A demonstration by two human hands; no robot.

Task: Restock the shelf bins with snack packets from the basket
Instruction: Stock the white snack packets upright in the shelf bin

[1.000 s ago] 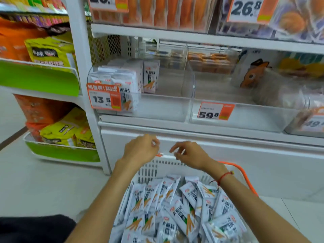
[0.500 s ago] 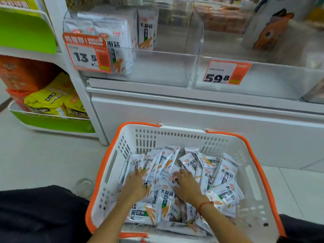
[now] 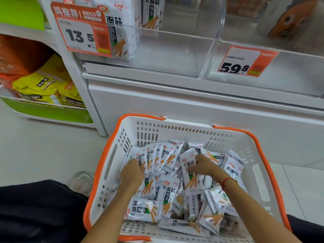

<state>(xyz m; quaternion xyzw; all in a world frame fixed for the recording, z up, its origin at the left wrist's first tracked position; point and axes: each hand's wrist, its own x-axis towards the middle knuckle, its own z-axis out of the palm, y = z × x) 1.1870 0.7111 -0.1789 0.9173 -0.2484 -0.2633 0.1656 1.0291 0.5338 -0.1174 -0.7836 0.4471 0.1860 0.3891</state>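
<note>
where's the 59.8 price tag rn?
Head view, upper right: the 59.8 price tag is on the front of the clear bin right of the 13.5 bin, above the basket.

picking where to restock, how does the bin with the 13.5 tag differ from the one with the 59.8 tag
The 13.5 bin holds white snack packets standing at its left side; the 59.8 bin shows no such packets. The 13.5 bin sits left, above the basket; the 59.8 bin sits right. Both are clear plastic with orange price tags.

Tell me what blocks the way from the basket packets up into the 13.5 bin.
Nothing visible. Both hands, left and right, are on the packets in the basket; the bin is open-topped with free space on its right.
</note>
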